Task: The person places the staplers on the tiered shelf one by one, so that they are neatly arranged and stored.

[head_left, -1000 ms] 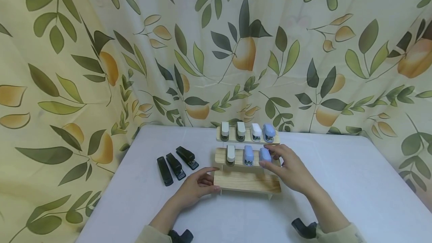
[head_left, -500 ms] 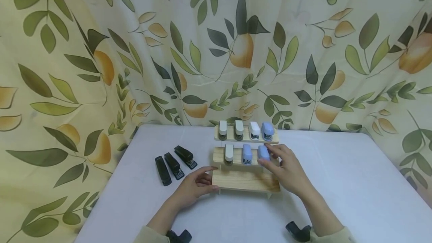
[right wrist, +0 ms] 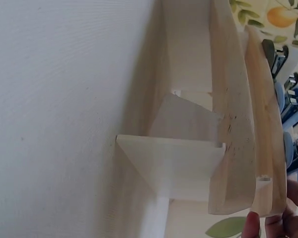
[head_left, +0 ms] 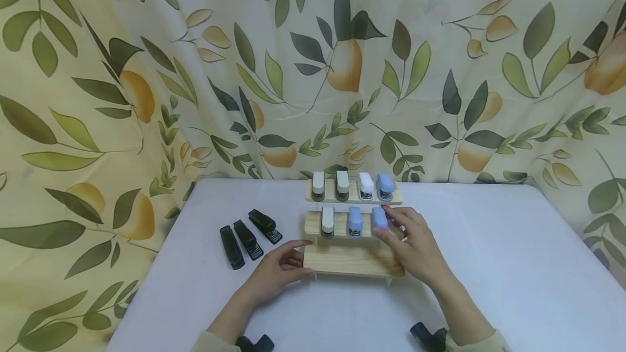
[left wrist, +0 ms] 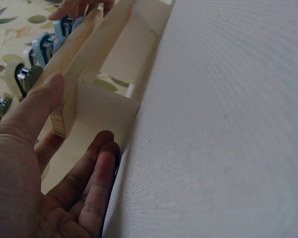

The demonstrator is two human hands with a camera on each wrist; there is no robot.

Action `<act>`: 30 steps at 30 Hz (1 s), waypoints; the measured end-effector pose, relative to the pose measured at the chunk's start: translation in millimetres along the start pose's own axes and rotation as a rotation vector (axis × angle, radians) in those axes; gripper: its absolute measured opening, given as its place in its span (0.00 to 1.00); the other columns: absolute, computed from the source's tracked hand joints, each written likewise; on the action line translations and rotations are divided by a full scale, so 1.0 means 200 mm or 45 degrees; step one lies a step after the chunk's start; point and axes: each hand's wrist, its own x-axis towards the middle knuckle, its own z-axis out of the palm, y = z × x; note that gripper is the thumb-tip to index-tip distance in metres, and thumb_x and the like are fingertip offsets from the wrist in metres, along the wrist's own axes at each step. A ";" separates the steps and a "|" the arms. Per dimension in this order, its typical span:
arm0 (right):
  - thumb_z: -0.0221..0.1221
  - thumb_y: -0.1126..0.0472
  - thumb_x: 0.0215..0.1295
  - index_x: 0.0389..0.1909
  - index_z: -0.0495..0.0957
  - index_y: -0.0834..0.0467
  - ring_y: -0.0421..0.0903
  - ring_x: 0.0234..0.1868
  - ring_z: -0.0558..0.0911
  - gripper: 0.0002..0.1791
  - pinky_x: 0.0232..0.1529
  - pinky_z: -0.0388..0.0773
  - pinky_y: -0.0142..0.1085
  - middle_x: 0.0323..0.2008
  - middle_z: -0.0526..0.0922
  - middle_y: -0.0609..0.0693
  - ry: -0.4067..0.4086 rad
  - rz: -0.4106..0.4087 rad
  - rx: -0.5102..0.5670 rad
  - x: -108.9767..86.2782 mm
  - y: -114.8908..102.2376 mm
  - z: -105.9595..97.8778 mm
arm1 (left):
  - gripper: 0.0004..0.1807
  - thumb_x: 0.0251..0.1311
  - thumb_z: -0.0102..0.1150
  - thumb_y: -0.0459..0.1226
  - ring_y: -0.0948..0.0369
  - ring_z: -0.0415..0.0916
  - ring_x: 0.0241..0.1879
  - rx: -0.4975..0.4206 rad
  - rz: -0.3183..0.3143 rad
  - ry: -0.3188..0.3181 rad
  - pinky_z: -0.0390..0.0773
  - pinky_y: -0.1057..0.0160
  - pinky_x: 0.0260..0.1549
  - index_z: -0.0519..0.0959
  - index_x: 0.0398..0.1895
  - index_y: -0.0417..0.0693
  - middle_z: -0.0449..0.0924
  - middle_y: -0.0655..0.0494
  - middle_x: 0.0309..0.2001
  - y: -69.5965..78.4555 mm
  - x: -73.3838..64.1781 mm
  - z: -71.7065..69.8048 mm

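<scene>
A three-step wooden display stand [head_left: 349, 259] is on the white table. My left hand [head_left: 281, 268] grips the left end of its lowest step; the left wrist view shows the thumb on the step's front edge and other fingers below. My right hand [head_left: 415, 238] holds the right end of the middle step, its thumb right beside a blue mini stapler [head_left: 379, 218]. On that step also stand another blue stapler [head_left: 355, 220] and an off-white stapler [head_left: 327, 220]. The top step carries several more, including a white stapler [head_left: 365, 185] and a blue stapler [head_left: 386, 185].
Three black staplers [head_left: 248, 239] lie side by side on the table [head_left: 489, 265], left of the stand. A leaf-and-fruit patterned curtain [head_left: 313, 69] hangs close behind the table's far edge. Thin pale supports [right wrist: 171, 163] hold up the stand's steps.
The head view has shifted slightly, so the stand, staplers and hands sit a little further left in it. Both hands keep the same hold on the stand.
</scene>
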 end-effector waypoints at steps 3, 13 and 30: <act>0.66 0.49 0.71 0.72 0.72 0.60 0.47 0.49 0.70 0.34 0.46 0.70 0.39 0.58 0.78 0.54 0.004 -0.005 -0.008 0.00 0.00 0.00 | 0.33 0.59 0.76 0.47 0.58 0.82 0.49 -0.013 0.004 0.000 0.83 0.70 0.50 0.75 0.68 0.70 0.82 0.54 0.49 0.00 -0.01 -0.01; 0.70 0.49 0.66 0.71 0.73 0.58 0.46 0.56 0.74 0.36 0.48 0.75 0.31 0.62 0.79 0.53 -0.006 -0.029 0.004 -0.01 0.01 -0.01 | 0.33 0.59 0.76 0.47 0.57 0.83 0.49 -0.018 0.018 -0.006 0.84 0.69 0.50 0.75 0.68 0.69 0.82 0.54 0.49 0.00 0.00 -0.02; 0.74 0.51 0.62 0.66 0.78 0.52 0.38 0.54 0.79 0.32 0.52 0.82 0.30 0.58 0.83 0.47 -0.093 -0.110 0.057 -0.01 0.03 -0.12 | 0.33 0.59 0.75 0.47 0.57 0.83 0.48 -0.013 0.008 -0.007 0.83 0.69 0.50 0.75 0.69 0.69 0.82 0.53 0.50 0.00 0.00 -0.02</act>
